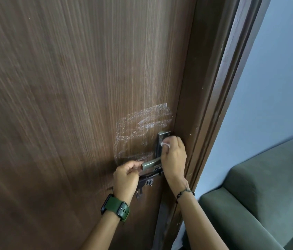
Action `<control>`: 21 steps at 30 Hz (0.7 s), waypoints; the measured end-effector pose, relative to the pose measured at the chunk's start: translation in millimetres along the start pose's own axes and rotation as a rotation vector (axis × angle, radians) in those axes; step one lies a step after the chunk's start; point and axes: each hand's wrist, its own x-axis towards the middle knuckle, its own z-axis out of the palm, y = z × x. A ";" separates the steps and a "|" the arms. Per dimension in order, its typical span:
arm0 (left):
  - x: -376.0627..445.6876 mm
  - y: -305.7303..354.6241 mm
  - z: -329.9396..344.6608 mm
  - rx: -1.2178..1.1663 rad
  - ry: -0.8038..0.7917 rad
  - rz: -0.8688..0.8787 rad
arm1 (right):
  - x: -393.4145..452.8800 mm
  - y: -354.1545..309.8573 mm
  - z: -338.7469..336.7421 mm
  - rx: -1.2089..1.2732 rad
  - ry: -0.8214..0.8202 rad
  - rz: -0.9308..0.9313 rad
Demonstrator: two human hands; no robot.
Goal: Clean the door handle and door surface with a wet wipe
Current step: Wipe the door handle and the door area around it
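A dark green watch (115,209) with a rubber strap is worn on the left wrist at about 7 o'clock in the view, and a thin black cord bracelet (183,192) is tied round the right wrist at about 5 o'clock. At 4 o'clock from the forearms a grey-green upholstered sofa (261,195) is seen against a pale blue wall (277,78).

Just beyond the watch, the left hand (126,179) is curled, and the free end of the brushed-metal lever door handle (151,164) is pinched between thumb and fingers. Directly beneath the lever, at 6 o'clock from it, a dark metal sliding bolt latch (148,179) is fixed to the door, partly hidden by the left hand.

At 2 o'clock from the left hand, the right hand (173,157) is closed round a small crumpled white wet wipe (165,144), which is pressed against the tall metal backplate (161,141) of the handle.

Farther up, at 11 o'clock from the backplate, whitish wet smear marks (142,130) are spread over the brown wood-grain door (70,87). At 3 o'clock the door is bordered by the darker brown door frame (219,87).
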 end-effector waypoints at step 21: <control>9.4 -3.9 6.4 0.005 0.061 0.008 | 5.8 1.8 4.6 -0.031 -0.096 -0.027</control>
